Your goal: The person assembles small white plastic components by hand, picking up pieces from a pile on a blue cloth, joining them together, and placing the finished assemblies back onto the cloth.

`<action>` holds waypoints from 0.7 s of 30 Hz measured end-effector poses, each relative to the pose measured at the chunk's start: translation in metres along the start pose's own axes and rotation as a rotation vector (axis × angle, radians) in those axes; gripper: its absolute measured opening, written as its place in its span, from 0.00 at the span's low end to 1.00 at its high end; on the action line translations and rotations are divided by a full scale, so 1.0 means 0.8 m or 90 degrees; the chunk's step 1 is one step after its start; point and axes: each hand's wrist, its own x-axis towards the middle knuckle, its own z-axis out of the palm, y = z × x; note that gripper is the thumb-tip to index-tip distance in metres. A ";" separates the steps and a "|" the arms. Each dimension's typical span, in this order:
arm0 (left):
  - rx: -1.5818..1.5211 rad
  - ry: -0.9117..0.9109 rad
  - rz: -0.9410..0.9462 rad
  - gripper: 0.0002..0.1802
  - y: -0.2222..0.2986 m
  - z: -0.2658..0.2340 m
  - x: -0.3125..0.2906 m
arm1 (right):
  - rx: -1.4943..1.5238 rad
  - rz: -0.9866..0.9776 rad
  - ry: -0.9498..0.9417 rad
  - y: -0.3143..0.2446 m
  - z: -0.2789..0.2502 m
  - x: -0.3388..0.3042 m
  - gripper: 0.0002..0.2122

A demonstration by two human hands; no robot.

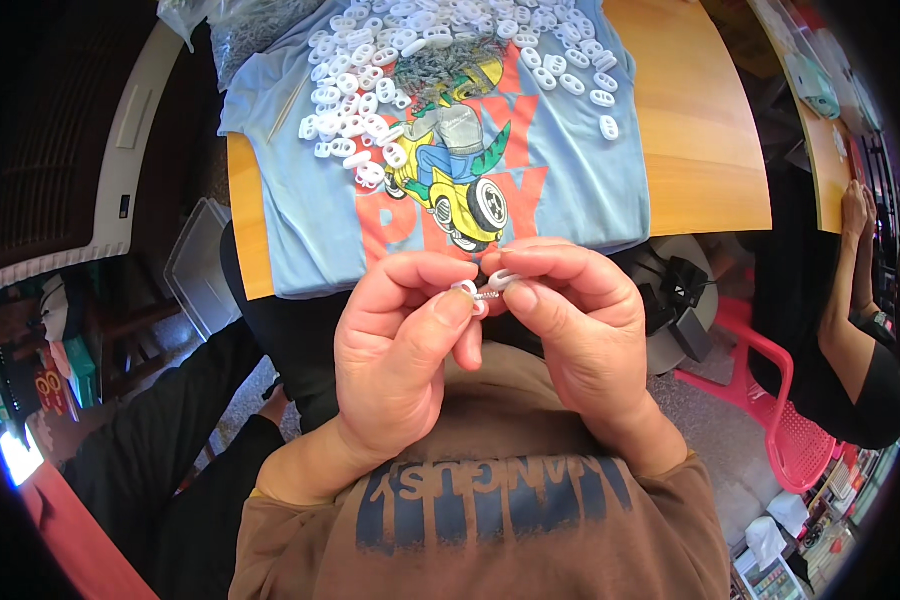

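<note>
Close in front of my chest, my left hand (390,350) pinches a white plastic cord lock piece (467,287) between thumb and fingers. My right hand (590,325) pinches another white oval piece (504,280) with thumb and forefinger. Between the two pieces shows a small metal coil spring (487,296); fingertips partly cover it, so I cannot tell which piece it sits in. Just beyond my hands a light blue printed shirt (595,195) lies over the table. On it are many loose white cord lock pieces (368,104) and a heap of small grey springs (435,75).
A clear plastic bag (260,35) of grey bits lies at the far left of the wooden table (705,130). Thin sticks (287,110) rest on the shirt. To the right are a pink plastic chair (785,420) and another person's arm (850,290). A clear bin (198,250) stands left.
</note>
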 end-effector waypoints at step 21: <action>-0.079 -0.012 -0.018 0.07 -0.001 -0.001 -0.001 | -0.095 -0.101 -0.068 0.007 0.003 -0.004 0.11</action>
